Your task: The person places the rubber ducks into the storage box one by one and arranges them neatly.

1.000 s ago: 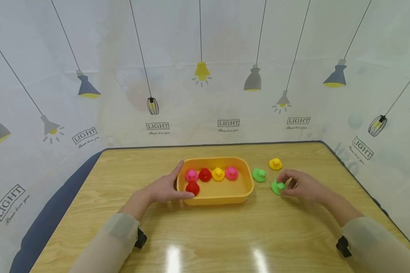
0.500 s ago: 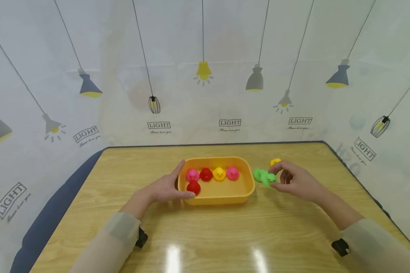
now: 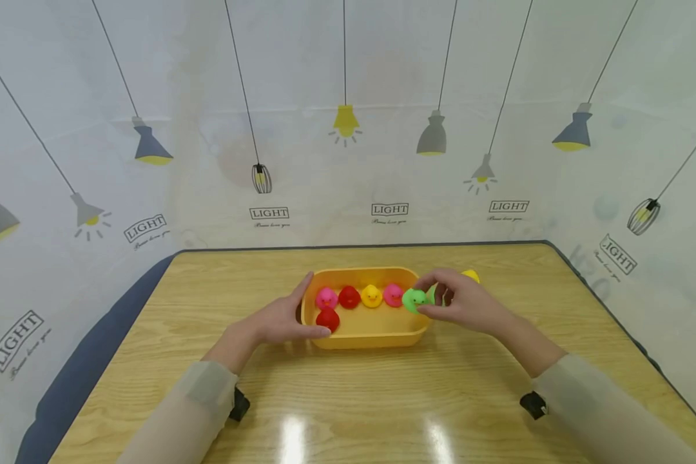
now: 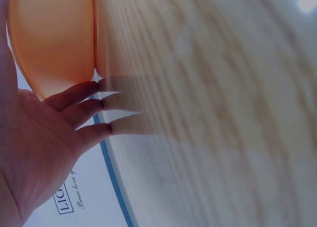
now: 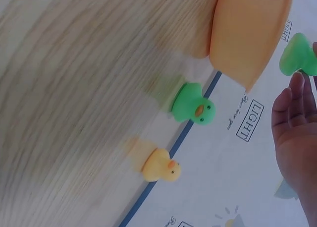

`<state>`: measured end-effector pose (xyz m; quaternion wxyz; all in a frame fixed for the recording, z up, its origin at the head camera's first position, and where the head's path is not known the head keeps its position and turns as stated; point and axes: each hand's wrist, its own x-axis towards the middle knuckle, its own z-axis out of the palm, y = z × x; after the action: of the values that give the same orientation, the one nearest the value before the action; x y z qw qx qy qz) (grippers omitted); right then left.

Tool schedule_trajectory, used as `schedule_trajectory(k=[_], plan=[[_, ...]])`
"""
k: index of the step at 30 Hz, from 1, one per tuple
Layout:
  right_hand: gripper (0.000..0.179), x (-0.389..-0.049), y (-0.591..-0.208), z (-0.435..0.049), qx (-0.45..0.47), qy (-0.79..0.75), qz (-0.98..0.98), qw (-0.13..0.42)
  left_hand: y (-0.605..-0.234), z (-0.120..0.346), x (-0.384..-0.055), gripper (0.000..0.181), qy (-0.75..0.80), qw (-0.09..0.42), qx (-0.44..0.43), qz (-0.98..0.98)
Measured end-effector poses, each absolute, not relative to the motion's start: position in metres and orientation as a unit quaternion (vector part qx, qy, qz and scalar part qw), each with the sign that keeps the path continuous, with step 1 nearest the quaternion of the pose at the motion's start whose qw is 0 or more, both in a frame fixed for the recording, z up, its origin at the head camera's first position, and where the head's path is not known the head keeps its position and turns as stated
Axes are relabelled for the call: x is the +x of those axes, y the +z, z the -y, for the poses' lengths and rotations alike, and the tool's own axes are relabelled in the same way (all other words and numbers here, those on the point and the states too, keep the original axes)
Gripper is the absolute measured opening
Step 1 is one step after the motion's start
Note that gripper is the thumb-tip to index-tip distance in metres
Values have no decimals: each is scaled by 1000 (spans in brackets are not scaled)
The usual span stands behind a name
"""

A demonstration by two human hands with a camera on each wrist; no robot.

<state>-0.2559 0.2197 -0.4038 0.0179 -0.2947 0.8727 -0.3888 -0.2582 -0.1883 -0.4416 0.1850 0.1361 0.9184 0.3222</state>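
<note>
A lamp-print backdrop [image 3: 348, 77] rises behind a wooden table [image 3: 348, 393] bearing an orange tray [image 3: 377, 324]. A person's left hand [image 3: 280, 320] rests against the tray's left end, fingers straight and apart; the right hand [image 3: 470, 303] has thumb and fingers clamped on a green duck [image 3: 414, 299] above the tray's right end. Five ducks [image 3: 372, 297] sit inside; a second green duck [image 5: 192, 104] and a loose yellow duck [image 5: 159, 166] stand on the table to the right.

- We see a tray [image 3: 362, 340] of smooth plastic.
- We see toy ducks [image 5: 192, 103], smooth and rubbery.
- We see a glossy, wood-grained tabletop [image 3: 371, 393].
- We take the lamp-print backdrop [image 3: 301, 77] for matt, creased cloth.
</note>
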Motion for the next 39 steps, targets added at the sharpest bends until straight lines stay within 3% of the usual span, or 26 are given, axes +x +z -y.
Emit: schedule_trajectory(k=[26, 39], plan=[[29, -271, -422, -131, -309, -359, -874, 110, -443, 189, -257, 131, 331, 183, 140, -915], [23, -275, -430, -107, -287, -312, -897, 127, -445, 191, -259, 135, 333, 182, 144, -914]])
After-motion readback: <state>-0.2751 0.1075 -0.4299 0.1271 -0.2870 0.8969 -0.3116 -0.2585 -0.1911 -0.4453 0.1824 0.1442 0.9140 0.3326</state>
